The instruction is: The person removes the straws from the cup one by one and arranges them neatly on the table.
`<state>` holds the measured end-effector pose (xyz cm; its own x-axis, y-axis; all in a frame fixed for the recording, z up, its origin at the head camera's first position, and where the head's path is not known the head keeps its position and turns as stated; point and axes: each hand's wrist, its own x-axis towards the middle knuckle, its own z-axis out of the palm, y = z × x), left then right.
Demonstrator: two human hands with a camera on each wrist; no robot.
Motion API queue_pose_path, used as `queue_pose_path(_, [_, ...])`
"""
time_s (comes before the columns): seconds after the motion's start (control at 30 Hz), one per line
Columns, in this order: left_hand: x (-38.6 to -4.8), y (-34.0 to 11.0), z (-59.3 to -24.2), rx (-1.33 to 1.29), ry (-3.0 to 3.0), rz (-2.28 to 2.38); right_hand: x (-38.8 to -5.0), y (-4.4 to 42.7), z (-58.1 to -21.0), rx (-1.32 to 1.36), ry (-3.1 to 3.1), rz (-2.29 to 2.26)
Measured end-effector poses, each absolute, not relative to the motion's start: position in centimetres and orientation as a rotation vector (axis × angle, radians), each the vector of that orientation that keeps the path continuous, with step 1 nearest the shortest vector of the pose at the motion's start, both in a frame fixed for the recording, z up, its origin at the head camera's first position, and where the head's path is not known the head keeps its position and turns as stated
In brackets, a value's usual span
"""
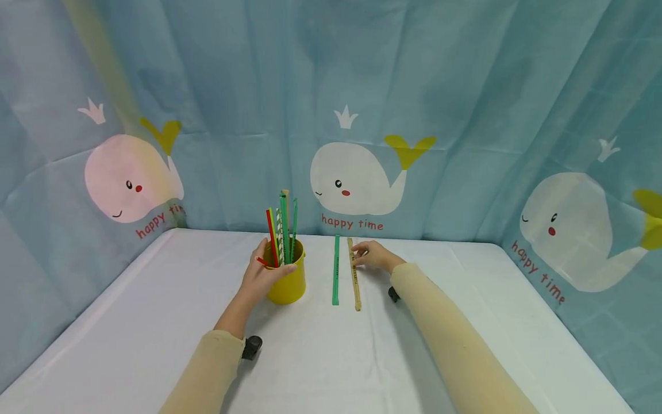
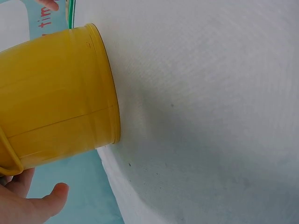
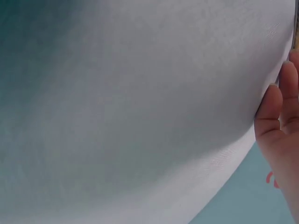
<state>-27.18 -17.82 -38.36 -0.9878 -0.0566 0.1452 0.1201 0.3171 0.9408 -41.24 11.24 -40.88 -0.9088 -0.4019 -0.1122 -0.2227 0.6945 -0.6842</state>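
Observation:
My left hand grips a small yellow bucket at its left side, thumb across the front near the rim. Several thin sticks stand in it: red, black-and-white striped and green among them. In the left wrist view the bucket fills the left side, with part of my left hand below it. My right hand has its bent fingertips at a flat gold strip with dark lettering; whether they pinch it is hidden. Left of that lies a green strip.
A white cloth covers the table. Behind it and on both sides hangs a blue curtain printed with whales. A black wrist camera sits under the left wrist and another camera under the right.

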Motion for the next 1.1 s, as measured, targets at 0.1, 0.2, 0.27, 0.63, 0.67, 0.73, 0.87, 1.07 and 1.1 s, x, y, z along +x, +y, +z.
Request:
queue_pose_path(0.1, [-27.2,-17.9,-38.3,-0.06,-2.424,-1.751,-41.2,11.3,-40.8,-0.495,2.652,-0.952])
queue_pose_path(0.2, [-27.2,-17.7,-38.2,-0.046,-2.432,-1.751,-40.9,11.6,-40.4,-0.501,2.646,-0.819])
queue_pose_path(0.27, [-27.2,-17.6,-38.1,-0.022,-2.443,-1.753,-40.4,11.7,-40.1,-0.519,2.63,-0.723])
queue_pose_path(0.63, [-27.0,-17.7,-38.0,-0.015,-2.46,-1.767,-37.8,11.1,-39.6,-0.495,2.577,-0.609])
queue_pose_path(0.67, [-27.0,-17.7,-38.1,-0.021,-2.458,-1.768,-37.7,11.1,-39.6,-0.493,2.586,-0.602])
queue_pose_path(0.73, [-27.0,-17.8,-38.1,-0.033,-2.453,-1.768,-37.7,11.1,-39.7,-0.488,2.602,-0.6])
queue_pose_path(0.87, [-26.9,-17.7,-38.0,-0.031,-2.465,-1.761,-37.7,11.1,-39.9,-0.513,2.624,-0.615])
queue_pose_path(1.07, [-26.9,-17.8,-37.8,-0.017,-2.471,-1.752,-38.0,10.9,-40.1,-0.52,2.633,-0.614])
queue_pose_path(1.1, [-26.9,-17.8,-37.8,-0.017,-2.469,-1.755,-38.0,10.8,-40.1,-0.515,2.633,-0.612])
